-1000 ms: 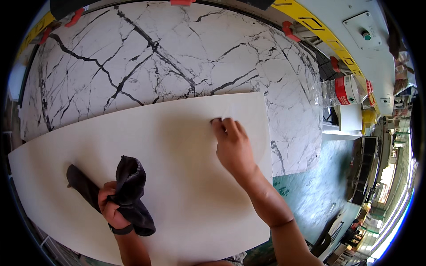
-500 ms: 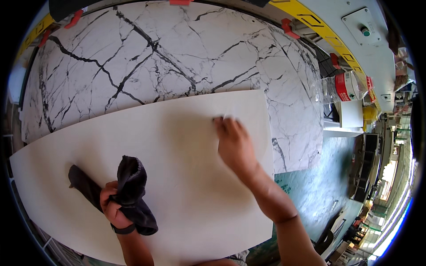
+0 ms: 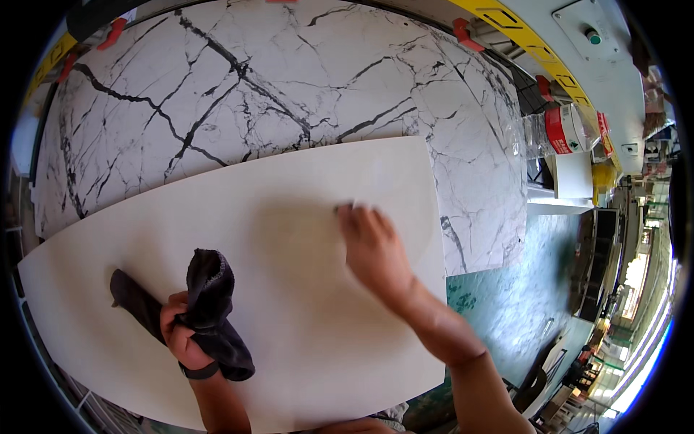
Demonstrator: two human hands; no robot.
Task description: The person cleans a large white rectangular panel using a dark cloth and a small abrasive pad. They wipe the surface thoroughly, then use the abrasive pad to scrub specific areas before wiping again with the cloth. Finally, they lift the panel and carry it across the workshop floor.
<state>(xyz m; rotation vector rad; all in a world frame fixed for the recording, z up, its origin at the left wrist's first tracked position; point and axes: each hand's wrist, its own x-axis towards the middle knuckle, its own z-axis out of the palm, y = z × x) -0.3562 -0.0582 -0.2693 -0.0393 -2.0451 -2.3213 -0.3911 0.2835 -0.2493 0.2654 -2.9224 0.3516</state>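
Note:
A large plain white panel (image 3: 303, 362) lies under both my hands. On its left part my left hand (image 3: 184, 334) is closed around a bunched dark grey cloth (image 3: 211, 282); one end of the cloth stands up and another trails to the left. My right hand (image 3: 376, 249) is over the panel's right half with curled fingers, slightly blurred. A small dark bit shows at its fingertips, too little of it to name.
Beneath the panel is a white sheet with black marble veining (image 3: 246, 94), reaching beyond its far edge. A clear plastic bottle with a red label (image 3: 560, 130) lies at the right. A yellow rail (image 3: 520, 36) borders the back right, next to a machine panel with a green button (image 3: 593, 36).
My right hand has moved a little nearer and to the left across the panel. My left hand keeps its hold on the cloth, and the view has shifted slightly.

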